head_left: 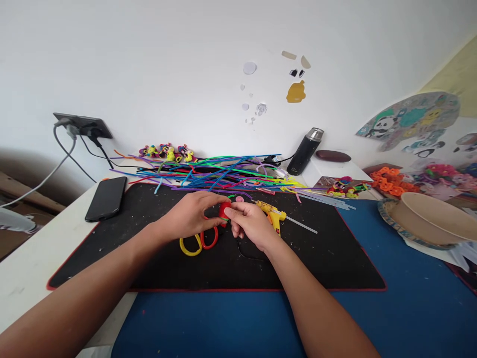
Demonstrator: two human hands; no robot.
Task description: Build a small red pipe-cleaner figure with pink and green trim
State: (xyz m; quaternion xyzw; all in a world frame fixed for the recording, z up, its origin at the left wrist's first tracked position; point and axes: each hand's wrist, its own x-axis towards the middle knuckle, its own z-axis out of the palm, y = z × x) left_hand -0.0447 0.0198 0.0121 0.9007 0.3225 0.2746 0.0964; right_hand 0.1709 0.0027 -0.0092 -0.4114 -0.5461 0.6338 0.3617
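Over the middle of the black mat [164, 273] my two hands meet at a small red fuzzy piece [224, 209] with a bit of green on it, like bent pipe cleaner. My left hand [196, 214] pinches it from the left between thumb and fingers. From the right, my right hand [253, 221] closes its thumb and fingers on the same piece, hiding part of it. Scissors with one yellow and one red handle loop [209, 238] lie under my left hand. Just beyond my right hand rests a yellow glue gun [275, 214] with a clear stick in its back.
Many coloured pipe cleaners [223, 171] spread along the wall. A phone [106, 199] lies left, and a black flask [305, 151] leans at the back. Small colourful figures [171, 151] sit at the back left. Glue sticks [328, 200] and a beige bowl [439, 219] are at right.
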